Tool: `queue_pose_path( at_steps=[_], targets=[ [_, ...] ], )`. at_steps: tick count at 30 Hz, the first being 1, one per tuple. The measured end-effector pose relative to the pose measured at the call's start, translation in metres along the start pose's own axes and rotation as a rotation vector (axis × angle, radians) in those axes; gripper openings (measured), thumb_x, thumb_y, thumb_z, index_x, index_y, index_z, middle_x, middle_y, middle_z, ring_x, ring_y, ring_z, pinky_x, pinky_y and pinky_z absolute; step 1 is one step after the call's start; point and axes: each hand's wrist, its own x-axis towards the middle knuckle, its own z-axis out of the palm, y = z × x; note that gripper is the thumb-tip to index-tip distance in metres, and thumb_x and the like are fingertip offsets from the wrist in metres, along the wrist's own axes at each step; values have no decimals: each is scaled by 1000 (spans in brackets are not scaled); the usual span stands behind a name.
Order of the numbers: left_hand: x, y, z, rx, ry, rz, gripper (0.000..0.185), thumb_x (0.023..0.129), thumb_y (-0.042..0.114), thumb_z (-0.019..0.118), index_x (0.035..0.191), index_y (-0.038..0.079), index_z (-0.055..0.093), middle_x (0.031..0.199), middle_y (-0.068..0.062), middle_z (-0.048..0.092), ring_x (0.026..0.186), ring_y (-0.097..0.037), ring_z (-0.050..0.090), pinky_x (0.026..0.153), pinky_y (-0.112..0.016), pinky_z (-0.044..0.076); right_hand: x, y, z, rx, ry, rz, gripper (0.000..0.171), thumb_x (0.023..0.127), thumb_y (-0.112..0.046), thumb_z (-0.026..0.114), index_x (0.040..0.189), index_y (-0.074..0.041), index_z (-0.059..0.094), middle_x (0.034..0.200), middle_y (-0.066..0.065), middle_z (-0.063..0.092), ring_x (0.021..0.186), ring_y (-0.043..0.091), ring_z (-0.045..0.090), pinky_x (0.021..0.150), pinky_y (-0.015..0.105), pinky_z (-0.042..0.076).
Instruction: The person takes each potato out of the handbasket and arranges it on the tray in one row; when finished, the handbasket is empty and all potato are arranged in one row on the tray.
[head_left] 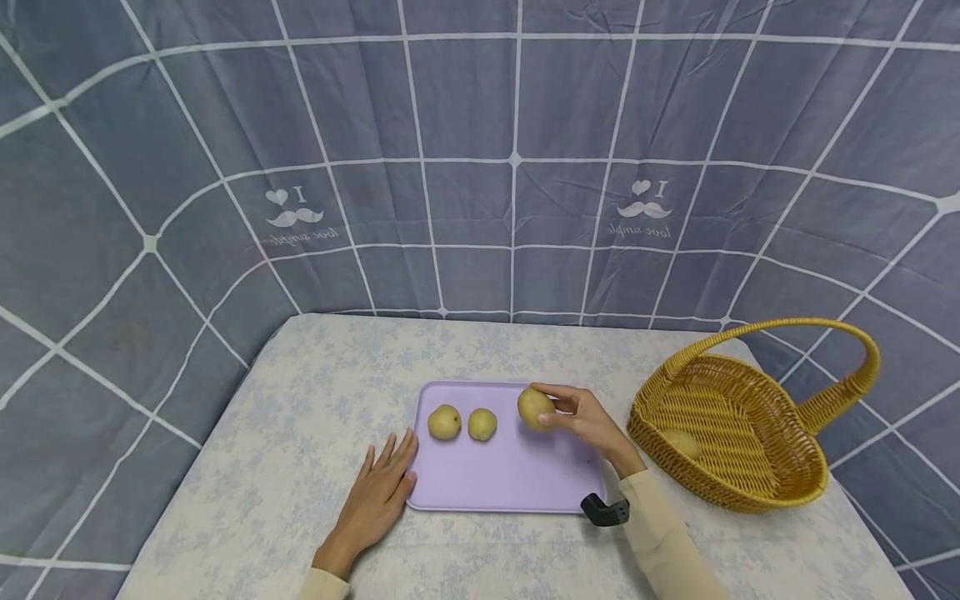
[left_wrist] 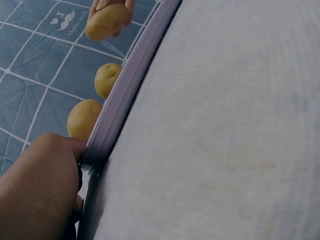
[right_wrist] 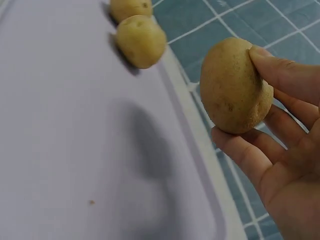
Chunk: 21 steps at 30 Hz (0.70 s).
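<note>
Right hand (head_left: 588, 421) has its fingers wrapped round a potato (head_left: 535, 407), held just above the purple tray's (head_left: 510, 483) far right corner. Left hand (head_left: 382, 492) lies flat, fingers straight, against the tray's left edge on the counter (head_left: 285, 433).

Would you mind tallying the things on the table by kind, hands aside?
Potatoes: 4, two lying on the tray, one held by the right hand, one in the basket
Purple tray: 1
Wicker basket: 1
Total: 6
</note>
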Motion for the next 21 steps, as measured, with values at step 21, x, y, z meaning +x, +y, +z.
queue_pose_path(
  at_steps=[21],
  targets=[
    [0, 0, 0, 2, 4, 1, 50, 94, 30, 40, 140, 15, 27, 144, 3, 25, 133, -25, 19, 107, -48, 5, 2, 6, 19, -147, -47, 41, 46, 80, -5, 63, 122, 5, 49, 123, 20, 50, 107, 34, 52, 91, 45, 41]
  ],
)
